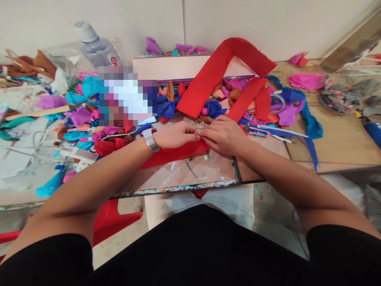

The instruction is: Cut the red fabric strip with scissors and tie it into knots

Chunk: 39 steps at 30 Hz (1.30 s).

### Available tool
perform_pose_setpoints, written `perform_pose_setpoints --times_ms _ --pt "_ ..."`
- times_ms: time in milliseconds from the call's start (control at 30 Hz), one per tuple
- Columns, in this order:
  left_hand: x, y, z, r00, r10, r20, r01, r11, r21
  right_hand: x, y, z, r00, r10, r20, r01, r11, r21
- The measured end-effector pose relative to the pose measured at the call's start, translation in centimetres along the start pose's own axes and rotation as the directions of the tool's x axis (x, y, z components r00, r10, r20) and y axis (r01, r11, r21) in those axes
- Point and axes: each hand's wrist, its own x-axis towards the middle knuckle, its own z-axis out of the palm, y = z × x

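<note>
My left hand (175,136), with a metal-banded watch (151,140) on its wrist, meets my right hand (224,136) above the table's front part. The fingers of both are pinched together and nearly touch. What they pinch is too small to make out. Just behind the fingertips shows a small pale loop (199,124); I cannot tell whether it is held. Under my hands lies a red strip (178,154) of paper or cloth. Behind them a wide red strip (205,81) bends over the pile, and a narrower red strip (248,98) lies beside it.
Pink-handled scissors (258,132) lie right of my right hand. Crumpled coloured pieces (80,115) heap along the table. A plastic bottle (97,47) stands back left, a white charger (77,154) lies nearer, cardboard (336,139) covers the right. The table's front edge (190,186) is near my body.
</note>
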Motion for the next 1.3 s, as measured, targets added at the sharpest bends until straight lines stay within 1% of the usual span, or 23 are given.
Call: perform_pose_setpoints --times_ms 133,267,367,600,733,867,1000,1133,1300 --pt "0.0 0.1 0.0 0.999 -0.034 -0.031 0.034 0.999 -0.009 0.0 0.0 0.0 1.000 0.013 -0.009 -0.013 1.000 0.018" --pt "0.0 0.0 0.1 0.999 0.007 -0.032 -0.007 1.000 -0.023 -0.1 0.1 0.3 0.999 0.014 -0.030 -0.014 1.000 0.004" --pt "0.0 0.0 0.2 0.998 0.030 -0.049 -0.029 0.999 0.014 -0.2 0.2 0.5 0.999 0.003 -0.039 -0.003 1.000 -0.004" --pt "-0.1 0.1 0.2 0.996 0.041 -0.080 -0.036 0.998 0.059 -0.1 0.1 0.4 0.998 0.004 -0.067 -0.004 1.000 -0.002" --pt "-0.3 0.1 0.3 0.994 0.044 -0.098 -0.031 0.991 0.130 -0.2 0.2 0.5 0.998 0.005 -0.056 -0.003 1.000 0.023" --pt "-0.4 0.2 0.4 0.987 0.065 -0.146 -0.043 0.987 0.154 -0.2 0.2 0.5 0.998 0.027 -0.052 -0.024 0.999 0.044" --pt "-0.3 0.1 0.4 0.986 0.082 -0.143 -0.058 0.984 0.166 -0.1 0.1 0.4 0.998 0.050 -0.045 -0.046 0.995 0.086" --pt "-0.5 0.4 0.3 0.985 0.080 -0.152 -0.043 0.971 0.234 -0.1 0.0 0.3 0.998 0.050 -0.028 -0.047 0.994 0.104" --pt "-1.0 1.5 0.9 0.970 0.101 -0.223 -0.010 0.927 0.376 0.0 0.1 0.2 0.999 0.039 -0.026 -0.036 0.992 0.118"
